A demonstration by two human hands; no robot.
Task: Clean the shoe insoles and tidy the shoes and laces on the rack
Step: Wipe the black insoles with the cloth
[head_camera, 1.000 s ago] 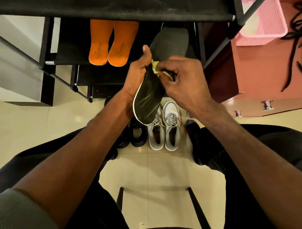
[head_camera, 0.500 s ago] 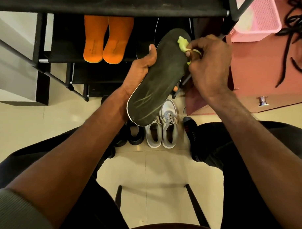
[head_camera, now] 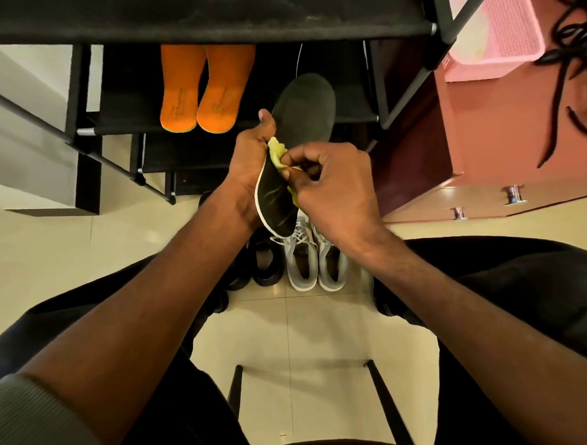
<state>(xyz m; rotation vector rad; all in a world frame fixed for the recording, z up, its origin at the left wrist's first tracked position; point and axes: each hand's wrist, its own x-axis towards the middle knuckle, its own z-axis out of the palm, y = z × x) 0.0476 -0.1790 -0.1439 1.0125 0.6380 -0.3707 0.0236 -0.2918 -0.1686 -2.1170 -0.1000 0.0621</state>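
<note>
Dark insole [head_camera: 300, 122] ran long axis near-to-far, heel toward person, toe up over rack [head_camera: 212, 23]. Left hand [head_camera: 250, 170] gripped its left edge mid-length. Right hand [head_camera: 330, 184] lay on right side, fingers pinching yellow cloth [head_camera: 276, 153] against insole middle. Judged next wipe runs along that axis. Orange insoles [head_camera: 207, 92] sat on shelf, grey shoes [head_camera: 315, 261] on floor below.

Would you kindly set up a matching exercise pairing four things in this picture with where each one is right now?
Things:
1. dark insole
2. orange insoles
3. grey sneakers
4. pink basket

Places:
A. on the reddish cabinet top
B. on a rack shelf
C. gripped in the left hand
D. on the floor tiles

Pairs: 1-C, 2-B, 3-D, 4-A
</note>
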